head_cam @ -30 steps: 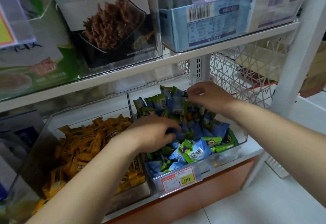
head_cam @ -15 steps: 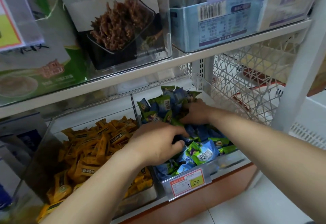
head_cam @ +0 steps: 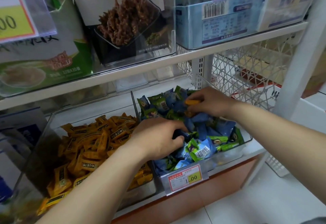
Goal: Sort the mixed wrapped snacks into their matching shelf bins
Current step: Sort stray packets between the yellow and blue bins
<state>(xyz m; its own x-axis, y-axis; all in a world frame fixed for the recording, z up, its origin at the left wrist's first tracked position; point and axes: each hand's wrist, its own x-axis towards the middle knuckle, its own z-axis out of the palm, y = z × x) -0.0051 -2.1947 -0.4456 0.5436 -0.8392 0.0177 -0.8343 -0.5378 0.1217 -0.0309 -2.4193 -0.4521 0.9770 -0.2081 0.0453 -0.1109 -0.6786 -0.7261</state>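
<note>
A yellow snack (head_cam: 192, 102) is pinched by the right hand (head_cam: 211, 106) in the blue bin (head_cam: 227, 158), not yet moved out. The grip of the left hand (head_cam: 157, 140) cannot be told.

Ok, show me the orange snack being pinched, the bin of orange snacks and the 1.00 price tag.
orange snack (head_cam: 192, 102): head view, exposed wrapper end.
orange-snack bin (head_cam: 84, 116): head view, clear back wall.
1.00 price tag (head_cam: 185, 178): head view, its centre.
</note>
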